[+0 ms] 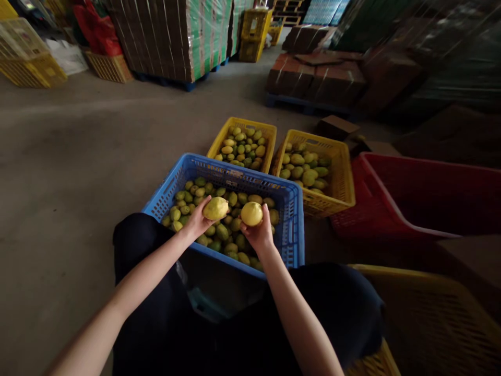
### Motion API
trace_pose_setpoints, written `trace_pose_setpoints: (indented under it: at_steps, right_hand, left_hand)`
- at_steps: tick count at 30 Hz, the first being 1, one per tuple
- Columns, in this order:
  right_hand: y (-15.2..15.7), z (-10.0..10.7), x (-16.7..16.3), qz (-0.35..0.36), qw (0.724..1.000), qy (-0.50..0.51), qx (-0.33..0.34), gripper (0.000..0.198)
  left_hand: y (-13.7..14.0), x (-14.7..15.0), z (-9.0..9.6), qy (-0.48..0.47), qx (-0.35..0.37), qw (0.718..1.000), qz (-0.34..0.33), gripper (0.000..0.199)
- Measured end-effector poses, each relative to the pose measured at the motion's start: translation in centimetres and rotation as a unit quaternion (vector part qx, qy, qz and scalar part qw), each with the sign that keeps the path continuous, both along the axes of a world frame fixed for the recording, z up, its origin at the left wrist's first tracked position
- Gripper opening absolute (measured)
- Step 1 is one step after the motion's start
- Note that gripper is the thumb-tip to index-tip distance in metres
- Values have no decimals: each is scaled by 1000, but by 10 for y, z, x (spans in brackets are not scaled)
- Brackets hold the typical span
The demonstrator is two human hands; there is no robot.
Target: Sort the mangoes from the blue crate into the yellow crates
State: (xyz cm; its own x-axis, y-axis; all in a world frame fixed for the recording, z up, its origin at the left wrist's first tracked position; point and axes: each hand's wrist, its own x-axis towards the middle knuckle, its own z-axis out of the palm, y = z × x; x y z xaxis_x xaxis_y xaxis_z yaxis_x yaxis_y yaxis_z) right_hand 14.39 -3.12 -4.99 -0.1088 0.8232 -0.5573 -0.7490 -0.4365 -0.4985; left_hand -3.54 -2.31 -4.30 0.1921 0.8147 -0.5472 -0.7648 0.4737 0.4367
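Dark trousers [242,347] here, navy deepening to black, plain cloth rounding smoothly over the knees [340,297], finer detail lost in shadow! And beyond the trousers, look: slim, bare forearms [136,284], narrow wrists, left hand [198,222] and right hand [260,236] both ungloved.

Grey floor [78,172]: yellow crates [323,205], blue pallets [190,85] on it.

The person's left hand [198,221] cradles one lemon [216,208] and the right hand [260,235] a second lemon [251,214], above a blue crate [293,235] of fruit [222,232], two yellow crates [343,172] beyond that grip, a red bin [352,222] over to its right.
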Motion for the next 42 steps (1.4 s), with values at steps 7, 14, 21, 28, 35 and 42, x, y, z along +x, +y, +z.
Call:
trace_pose_setpoints:
  at_steps: [7, 14, 21, 28, 35, 42]
  right_hand:
    - [-3, 7, 2, -2, 1000, -1, 16, 41]
    - [0, -1, 4, 36, 998, -34, 33, 38]
    - [-7, -18, -4, 32, 996, -71, 37, 37]
    - [-12, -12, -6, 63, 989, -117, 61, 27]
    - [-5, -8, -8, 66, 995, -74, 20, 14]
    - [-2, -4, 3, 73, 995, -35, 56, 20]
  left_hand:
    - [-3, 2, -2, -21, 3, 1000, -5, 41]
    - [-4, 4, -2, -54, -6, 998, -12, 42]
    - [-15, 15, -13, 101, 32, 993, -51, 12]
    - [-23, 26, -16, 154, 62, 981, -100, 18]
    - [-16, 11, 4, 15, -19, 990, -141, 27]
    - [-8, 0, -1, -68, -50, 996, -26, 27]
